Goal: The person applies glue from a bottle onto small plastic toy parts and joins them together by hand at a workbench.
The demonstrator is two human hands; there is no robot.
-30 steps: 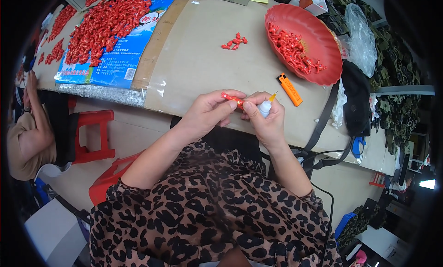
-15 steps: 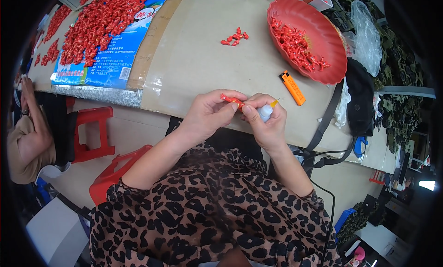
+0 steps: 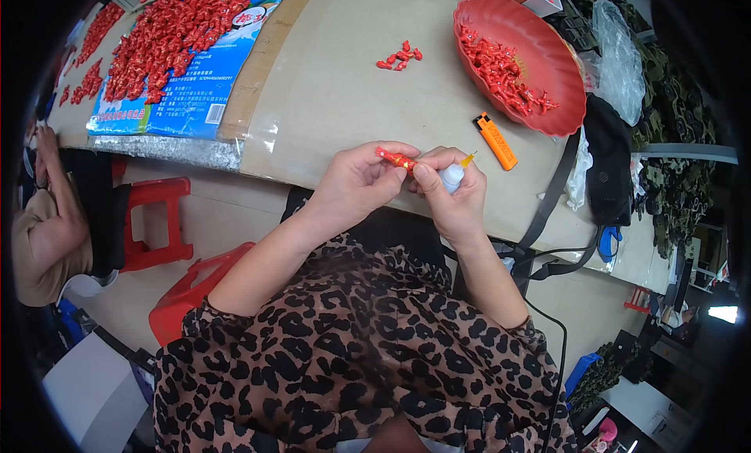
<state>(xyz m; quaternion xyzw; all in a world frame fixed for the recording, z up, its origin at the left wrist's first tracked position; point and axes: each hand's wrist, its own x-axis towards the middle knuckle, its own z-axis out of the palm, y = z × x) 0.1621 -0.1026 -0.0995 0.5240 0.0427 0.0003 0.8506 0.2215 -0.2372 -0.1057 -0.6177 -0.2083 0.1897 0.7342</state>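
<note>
Between the fingertips of my left hand (image 3: 352, 185) is a small shiny red figure (image 3: 397, 160) with gold marks, its narrow end pointing up and left. The thumb and forefinger of my right hand (image 3: 458, 210) pinch the figure's other end. That same hand also keeps a small white squeeze bottle (image 3: 450, 177) tucked in its fingers, its yellow nozzle tipped up and to the right, away from the figure. Part of the bottle is hidden by the fingers. Both hands are closed, just over the table's near edge.
A red scalloped bowl (image 3: 559, 70) with several red pieces stands at the right, an orange lighter (image 3: 496, 142) before it. A few red pieces (image 3: 400, 57) lie mid-table. Many more (image 3: 176, 34) cover a blue sheet at left. Red stools (image 3: 160, 218) and a seated person (image 3: 59, 226) are beyond.
The red figure has turned slightly in my fingers, and more of its gold-marked body shows. Both hands stay in nearly the same place, with the bottle still in the right.
</note>
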